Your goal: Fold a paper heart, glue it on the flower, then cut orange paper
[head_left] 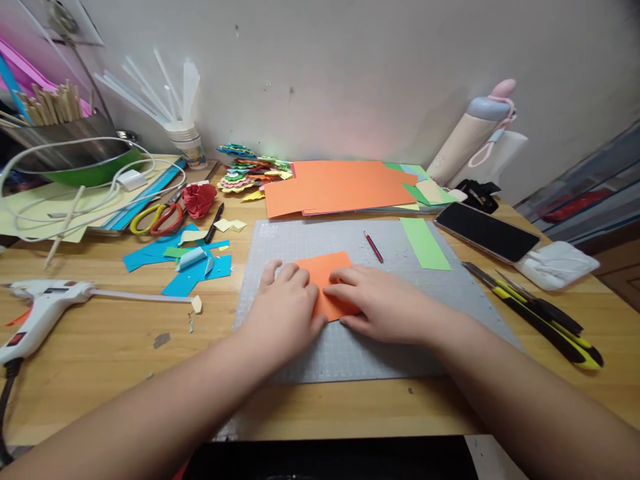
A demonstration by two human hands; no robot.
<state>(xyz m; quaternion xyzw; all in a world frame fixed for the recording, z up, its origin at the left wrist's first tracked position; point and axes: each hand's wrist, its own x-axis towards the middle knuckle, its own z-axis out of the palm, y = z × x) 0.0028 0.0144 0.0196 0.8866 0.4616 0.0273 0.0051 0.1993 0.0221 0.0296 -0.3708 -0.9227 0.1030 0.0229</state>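
A small orange sheet of paper (330,267) lies slightly turned on the grey cutting mat (400,357). My left hand (285,303) covers its left side, fingers bent over the sheet and thumb at the near edge. From the right, my right hand (375,300) grips the same paper, with its fingertips on top and the thumb low by the near edge. Part of the sheet is hidden beneath both hands. Beyond them on the mat are a short dark red pencil (373,247) and a light green paper strip (425,243).
Left are a glue gun (45,307), blue paper scraps (185,283), scissors (157,217) and a crumpled red paper (199,200). Orange sheets (345,187) lie stacked by the wall. On the right are a phone (487,232), a white case (557,265) and a yellow-black utility knife (540,320).
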